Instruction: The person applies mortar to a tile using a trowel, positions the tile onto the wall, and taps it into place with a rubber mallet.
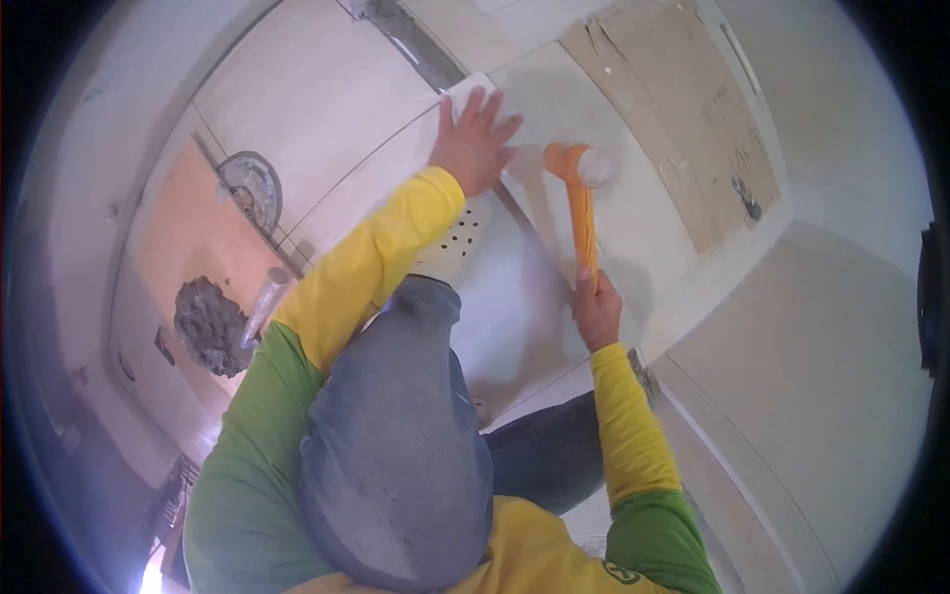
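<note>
Two hands of ours are down on the floor. Our left hand [475,147] lies flat on a pale floor tile [643,218], near its far corner, with the fingers [487,107] spread wide and holding nothing. Our right hand [598,312] has its fingers wrapped tight round the near end of an orange mallet [582,213]. The mallet points away from us across the same tile. Its head, orange with a whitish face, sits just beside the left hand, to that hand's right. We cannot tell whether the head touches the tile or hangs just above it.

Both our sleeves are yellow at the forearm and green higher up. Our bent knee [396,445], in grey trousers, fills the middle of the view between the two arms. Just beyond it, under the left forearm, we see a white perforated shoe [457,238].

Beyond the mallet, a torn sheet of brown cardboard [673,109] lies flat on the floor. Well apart on our left, a grey heap of mortar [210,327] sits on an orange-brown board [188,247]. A trowel [263,302] stands just beside the heap, its handle leaning toward our left arm. Farther along that board rests a round metal disc [249,188]; we cannot make out what it is.
</note>
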Available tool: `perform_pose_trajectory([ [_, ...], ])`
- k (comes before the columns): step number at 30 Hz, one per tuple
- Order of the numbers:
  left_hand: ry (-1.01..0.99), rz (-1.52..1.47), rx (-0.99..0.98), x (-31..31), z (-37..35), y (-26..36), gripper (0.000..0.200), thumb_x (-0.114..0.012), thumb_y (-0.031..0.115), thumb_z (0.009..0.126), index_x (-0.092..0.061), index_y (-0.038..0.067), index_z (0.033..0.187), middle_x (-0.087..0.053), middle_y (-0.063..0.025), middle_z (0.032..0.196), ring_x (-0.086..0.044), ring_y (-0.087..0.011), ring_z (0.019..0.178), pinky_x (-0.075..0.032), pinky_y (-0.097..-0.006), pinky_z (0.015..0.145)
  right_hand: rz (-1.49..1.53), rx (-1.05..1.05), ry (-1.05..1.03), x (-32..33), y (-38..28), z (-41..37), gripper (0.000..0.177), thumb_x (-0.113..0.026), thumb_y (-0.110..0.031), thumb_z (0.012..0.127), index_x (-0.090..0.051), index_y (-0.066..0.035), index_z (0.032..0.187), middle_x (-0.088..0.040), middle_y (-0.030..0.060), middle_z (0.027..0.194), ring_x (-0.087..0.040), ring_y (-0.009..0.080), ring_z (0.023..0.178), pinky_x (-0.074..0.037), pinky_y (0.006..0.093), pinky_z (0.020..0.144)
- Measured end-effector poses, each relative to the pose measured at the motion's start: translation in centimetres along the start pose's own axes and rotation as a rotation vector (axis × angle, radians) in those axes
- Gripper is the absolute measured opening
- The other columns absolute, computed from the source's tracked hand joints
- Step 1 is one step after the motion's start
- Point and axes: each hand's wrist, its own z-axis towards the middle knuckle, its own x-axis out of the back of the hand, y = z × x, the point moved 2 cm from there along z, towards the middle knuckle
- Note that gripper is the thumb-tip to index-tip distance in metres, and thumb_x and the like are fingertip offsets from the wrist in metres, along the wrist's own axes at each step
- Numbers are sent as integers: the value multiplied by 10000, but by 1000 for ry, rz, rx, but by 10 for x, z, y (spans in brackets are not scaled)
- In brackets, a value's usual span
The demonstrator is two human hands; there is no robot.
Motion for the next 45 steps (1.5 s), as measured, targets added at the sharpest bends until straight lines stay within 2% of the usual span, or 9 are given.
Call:
perform_pose_trajectory([
  [2, -44, -98, -33, 2, 10, -6, 616, -566, 495, 908, -441, 262, 1464, -242, -133, 1591, -134, -337, 1493, -131, -638, 1154, -8, -147, -6, -7, 20, -22, 537, -559, -517, 959, -590, 9, 853, -533, 64, 644, -499, 133, 636, -442, 319, 598],
  [8, -288, -21, -94, -6, 13, 1, 711, -552, 590, 894, -359, 291, 1510, -105, -119, 1637, -42, -329, 1511, -74, -628, 1165, -60, -161, 37, -27, 49, -53, 567, -547, -551, 950, -591, 5, 853, -557, 139, 661, -528, 222, 609, -458, 376, 615],
  [15, -308, 18, -99, -3, 12, 5, 743, -564, 600, 883, -338, 290, 1520, -80, -121, 1638, -20, -328, 1512, -74, -620, 1169, 50, -191, 88, -32, 56, -70, 590, -523, -581, 942, -578, -2, 847, -584, 200, 684, -590, 357, 645, -466, 424, 631],
  [17, -317, 15, -92, -4, 13, 5, 745, -555, 604, 887, -329, 289, 1523, -84, -122, 1637, -20, -330, 1511, -82, -624, 1167, -104, -158, 58, -29, 52, -70, 596, -512, -592, 941, -578, -6, 848, -598, 209, 686, -611, 395, 671, -469, 441, 628],
  [26, -302, 69, -111, -7, 13, 5, 750, -499, 638, 897, -290, 302, 1534, -89, -128, 1633, -23, -337, 1509, -84, -627, 1167, -113, -212, 54, -30, 58, -77, 590, -517, -587, 940, -592, -7, 858, -600, 220, 686, -622, 415, 685, -474, 451, 633],
  [33, -274, 10, -124, -8, 13, 4, 739, -543, 608, 894, -322, 292, 1524, -92, -142, 1632, -31, -347, 1508, -70, -629, 1165, -62, -167, 106, -31, 65, -79, 567, -522, -560, 951, -594, -5, 857, -589, 210, 680, -602, 383, 648, -469, 435, 622],
  [38, -206, -60, -97, -9, 10, 18, 738, -558, 571, 900, -336, 241, 1521, -107, -161, 1628, -54, -360, 1505, -80, -635, 1157, 124, -235, 168, -20, 75, -88, 497, -562, -502, 960, -593, -14, 867, -579, 143, 667, -578, 236, 622, -467, 379, 604],
  [41, -220, -12, -215, -12, 3, 54, 745, -556, 566, 901, -331, 223, 1523, -103, -167, 1628, -63, -368, 1503, -90, -636, 1154, 342, -319, 222, -12, 73, -102, 497, -575, -507, 953, -595, -18, 870, -576, 118, 668, -572, 189, 642, -471, 360, 608],
  [45, -292, -29, -378, -14, -4, 100, 761, -570, 563, 891, -326, 221, 1526, -97, -167, 1630, -65, -368, 1503, -102, -644, 1148, 303, -378, 306, -16, 72, -124, 518, -578, -527, 944, -600, -13, 886, -587, 133, 675, -576, 212, 640, -479, 359, 624],
])
